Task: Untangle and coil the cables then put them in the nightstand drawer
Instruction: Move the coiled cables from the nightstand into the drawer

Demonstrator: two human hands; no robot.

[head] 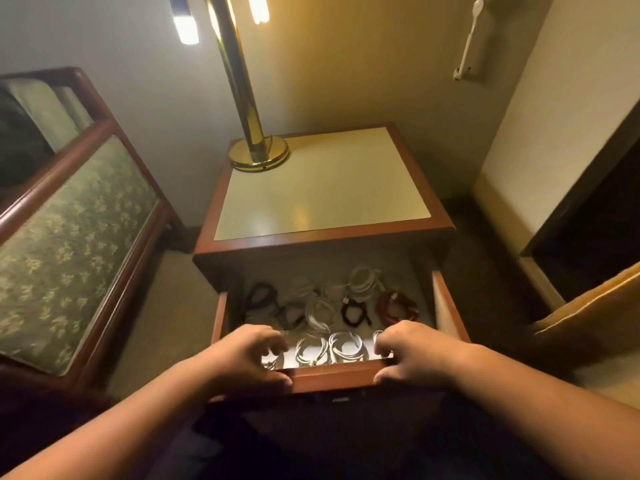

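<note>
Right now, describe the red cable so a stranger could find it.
Find the wooden nightstand under the brass lamp and look into its open drawer. Near its right wall, beside a small black coil, lies the red coiled cable. No other coil there is red.

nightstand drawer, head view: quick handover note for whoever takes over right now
Left hand: grips the drawer front near its left end, fingers over the top edge, thumb on the outer face.
Right hand: same grip near the right end.
Things: the drawer is pulled open. Coiled cables lie inside: white coils, a black coil, a red coil, and dark coils at the left.
Done: the cables in view are coiled and in the drawer.
Left: probably just pushing the drawer shut.
</note>
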